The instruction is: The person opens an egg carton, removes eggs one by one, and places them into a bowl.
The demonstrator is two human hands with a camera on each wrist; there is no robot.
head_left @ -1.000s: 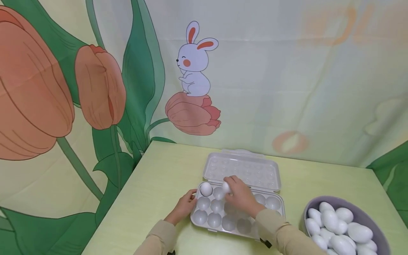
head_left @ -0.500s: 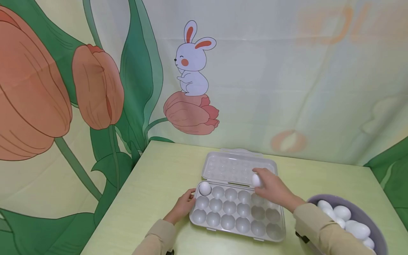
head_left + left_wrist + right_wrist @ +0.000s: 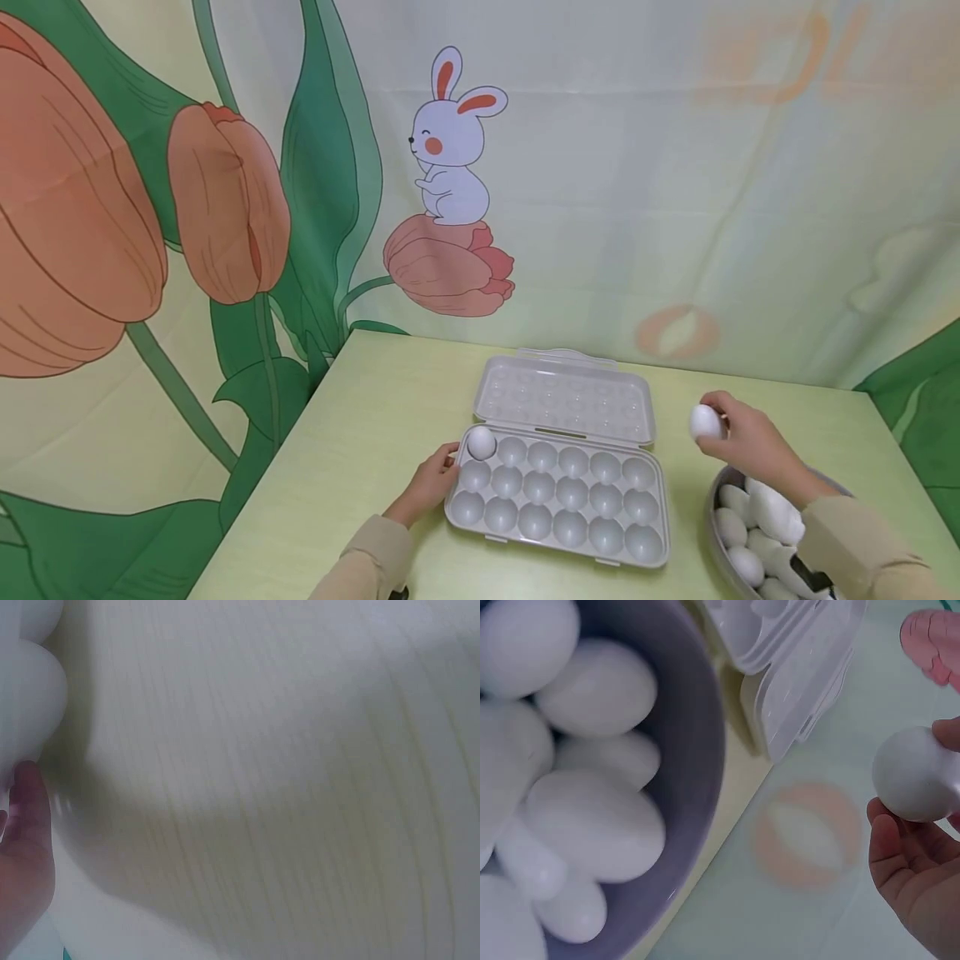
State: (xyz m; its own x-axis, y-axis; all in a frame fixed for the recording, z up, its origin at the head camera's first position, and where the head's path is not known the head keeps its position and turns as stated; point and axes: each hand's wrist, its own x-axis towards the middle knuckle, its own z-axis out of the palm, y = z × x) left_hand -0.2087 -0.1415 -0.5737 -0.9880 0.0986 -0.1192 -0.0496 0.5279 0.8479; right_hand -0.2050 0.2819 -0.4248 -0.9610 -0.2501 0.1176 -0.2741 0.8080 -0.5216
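A white egg (image 3: 707, 423) is gripped between the thumb and fingers of my right hand (image 3: 753, 442), held up above the far side of the egg bowl; the right wrist view shows this egg (image 3: 916, 774) too. An open grey plastic egg tray (image 3: 553, 557) lies on the table, its lid (image 3: 564, 400) folded back behind it. One egg (image 3: 481, 442) sits in the far left cup, and the other cups hold nothing. My left hand (image 3: 429, 485) holds the tray's left edge; in the left wrist view its fingers (image 3: 30, 796) touch the side of a cup from outside.
To the right of the tray stands a grey-purple bowl (image 3: 697, 802) with many white eggs (image 3: 600, 825), partly covered by my right forearm in the head view. A printed cloth (image 3: 585, 208) with tulips and a rabbit hangs behind the pale table (image 3: 405, 392).
My right hand, with the egg in it, has moved right from over the tray's far row, past the lid, to above the bowl side. My left hand stays at the tray's edge.
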